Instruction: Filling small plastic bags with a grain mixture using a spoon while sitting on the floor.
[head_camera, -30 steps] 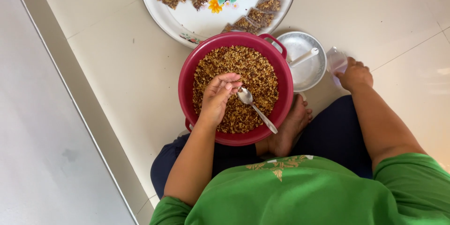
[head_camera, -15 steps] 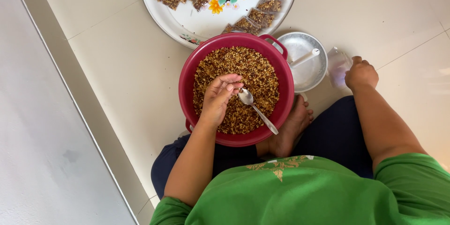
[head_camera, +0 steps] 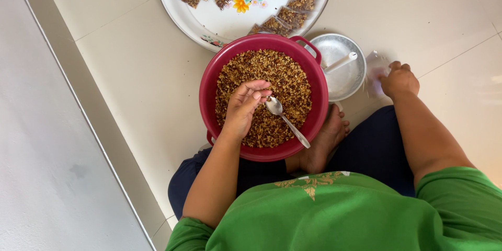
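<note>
**Left hand in nut bowl, right hand on clear bags**

Left hand (head_camera: pixel 246 107) down in the red bowl (head_camera: pixel 209 94), fingers curled and pinched together over the brown nut mix (head_camera: pixel 285 81), palm turned up a little; looks closed on a small pinch of the mix, though what sits inside the fingers is hidden. Metal spoon (head_camera: pixel 285 117) lying loose just beside those fingertips, bowl end in the mix, handle resting out over the near rim, not gripped. Probably parked there so it stays within reach.

Right hand (head_camera: pixel 398 79) well apart from the bowl, out to the right on the floor, knuckles up, fingers bent down onto a small stack of clear plastic bags (head_camera: pixel 375 68). Touching them for sure; cannot tell whether actually pinching one or only pressing on top.

Between the two hands: shallow silver dish (head_camera: pixel 340 78) touching the bowl's right side, with a white stick-like tool (head_camera: pixel 341 63) laid across it. Bowl set right in front of crossed legs, bare foot (head_camera: pixel 327 138) tucked partly under its near edge, likely so both hands reach without leaning.

Farther out, above the bowl: round white tray with flower print (head_camera: pixel 209 23), holding filled little packets of the same mix (head_camera: pixel 293 2) in a row along the right and a pile at upper left. All on pale floor tiles (head_camera: pixel 130 73).
</note>
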